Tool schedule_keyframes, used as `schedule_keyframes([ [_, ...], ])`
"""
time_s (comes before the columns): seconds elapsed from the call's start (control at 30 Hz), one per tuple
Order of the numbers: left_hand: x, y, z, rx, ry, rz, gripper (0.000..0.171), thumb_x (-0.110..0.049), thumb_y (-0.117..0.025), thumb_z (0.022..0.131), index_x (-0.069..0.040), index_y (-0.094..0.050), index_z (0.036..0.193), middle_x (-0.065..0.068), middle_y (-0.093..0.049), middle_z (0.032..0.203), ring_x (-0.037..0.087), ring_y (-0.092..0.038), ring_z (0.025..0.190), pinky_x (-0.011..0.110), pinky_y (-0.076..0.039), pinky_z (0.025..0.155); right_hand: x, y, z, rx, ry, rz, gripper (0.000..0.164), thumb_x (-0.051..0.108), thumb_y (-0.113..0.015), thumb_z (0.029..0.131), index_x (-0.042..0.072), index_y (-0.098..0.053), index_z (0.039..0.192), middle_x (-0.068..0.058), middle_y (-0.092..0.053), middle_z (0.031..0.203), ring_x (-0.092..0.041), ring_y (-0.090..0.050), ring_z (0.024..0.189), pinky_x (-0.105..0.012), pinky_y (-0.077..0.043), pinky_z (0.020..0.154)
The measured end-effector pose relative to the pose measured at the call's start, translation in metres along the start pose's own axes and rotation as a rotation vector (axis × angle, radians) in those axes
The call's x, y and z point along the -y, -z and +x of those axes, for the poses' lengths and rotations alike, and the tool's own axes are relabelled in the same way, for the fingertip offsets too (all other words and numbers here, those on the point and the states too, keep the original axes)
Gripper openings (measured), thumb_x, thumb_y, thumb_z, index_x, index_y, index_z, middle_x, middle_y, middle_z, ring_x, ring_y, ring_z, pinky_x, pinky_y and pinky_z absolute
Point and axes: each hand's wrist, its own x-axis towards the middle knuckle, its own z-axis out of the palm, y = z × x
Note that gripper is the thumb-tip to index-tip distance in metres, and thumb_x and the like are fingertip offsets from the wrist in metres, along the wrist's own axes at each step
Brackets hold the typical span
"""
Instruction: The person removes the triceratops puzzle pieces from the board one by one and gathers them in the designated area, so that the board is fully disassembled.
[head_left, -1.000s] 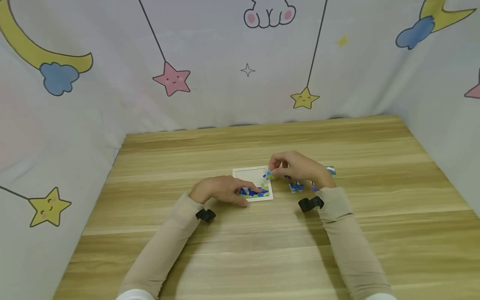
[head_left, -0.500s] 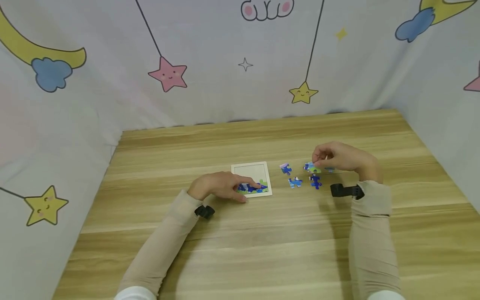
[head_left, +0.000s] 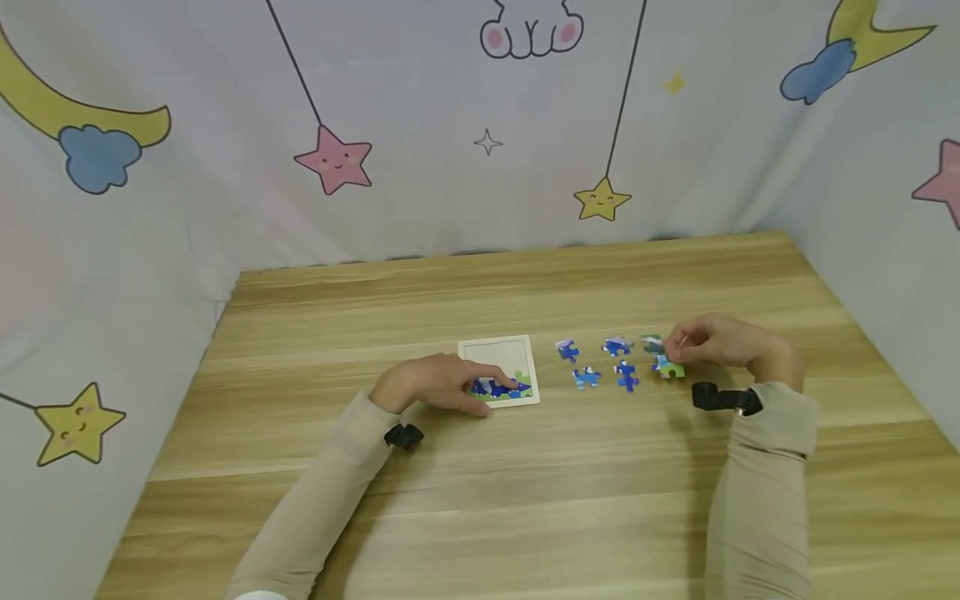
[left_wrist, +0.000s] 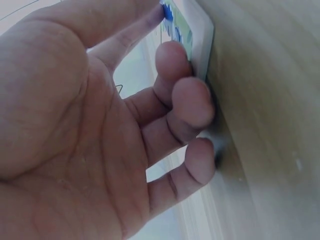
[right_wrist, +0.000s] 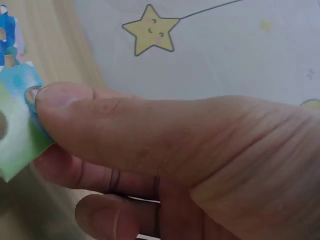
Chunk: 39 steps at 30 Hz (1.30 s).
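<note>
My left hand [head_left: 438, 383] lies over the left side of a white puzzle tray [head_left: 535, 367], its index finger touching the blue and green pieces fitted along the bottom. In the left wrist view, fingertips [left_wrist: 192, 102] rest by the tray's edge [left_wrist: 202, 45]. To the right, my right hand [head_left: 723, 343] pinches a green and light-blue jigsaw piece [head_left: 670, 367] between thumb and fingers, low over the table. The right wrist view shows that jigsaw piece [right_wrist: 20, 115] at the thumb tip [right_wrist: 55, 100]. The upper part of the tray shows its bare base.
Several loose jigsaw pieces lie between tray and right hand, among them a blue piece [head_left: 626, 376] and a pink-edged piece [head_left: 567, 349]. A green-grey piece [head_left: 652, 342] is just beside the right fingers. A printed curtain [head_left: 420, 200] borders the wooden table [head_left: 525, 500].
My right hand has moved from the tray's upper right rightward across the loose pieces, apparently with the same green and blue jigsaw piece. The left hand has stayed on the tray.
</note>
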Motion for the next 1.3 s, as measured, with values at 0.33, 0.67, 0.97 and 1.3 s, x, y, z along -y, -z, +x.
schedule_keyframes([
  [0.33,0.001,0.0,0.0,-0.011,-0.007,0.014,0.049,-0.037,-0.066,0.098,-0.043,-0.05,0.144,-0.002,-0.046,0.082,0.013,-0.039,0.069,0.029,-0.033,0.066,-0.009,-0.001,0.01,0.074,-0.056,0.022,0.016,0.007,-0.062,0.099,-0.009,-0.064,0.1,0.0,-0.059,0.081,-0.008,-0.048,0.069,-0.022,-0.041,0.064],
  [0.67,0.001,0.004,0.001,-0.013,-0.032,0.039,0.049,-0.039,-0.065,0.098,-0.043,-0.049,0.145,-0.003,-0.041,0.076,0.011,-0.034,0.065,0.028,-0.031,0.064,-0.002,0.001,0.009,0.02,-0.085,-0.012,0.014,0.006,-0.062,0.098,-0.007,-0.065,0.103,0.0,-0.061,0.087,-0.007,-0.051,0.075,-0.023,-0.043,0.068],
  [0.97,0.005,0.003,-0.003,0.006,-0.1,0.018,0.052,-0.036,-0.064,0.099,-0.04,-0.046,0.148,-0.004,-0.039,0.076,0.011,-0.034,0.065,0.027,-0.03,0.064,0.011,-0.004,0.007,-0.033,-0.103,-0.069,0.022,0.012,-0.054,0.103,-0.006,-0.064,0.111,-0.004,-0.063,0.086,-0.01,-0.049,0.068,-0.023,-0.038,0.06],
  [1.3,0.008,0.004,-0.008,0.043,-0.112,0.011,0.053,-0.033,-0.062,0.1,-0.038,-0.044,0.15,-0.005,-0.037,0.071,0.009,-0.032,0.063,0.026,-0.029,0.062,0.067,-0.033,0.033,-0.111,0.107,-0.294,0.029,0.018,-0.051,0.105,0.005,-0.062,0.129,-0.012,-0.068,0.106,-0.027,-0.063,0.094,-0.039,-0.048,0.076],
])
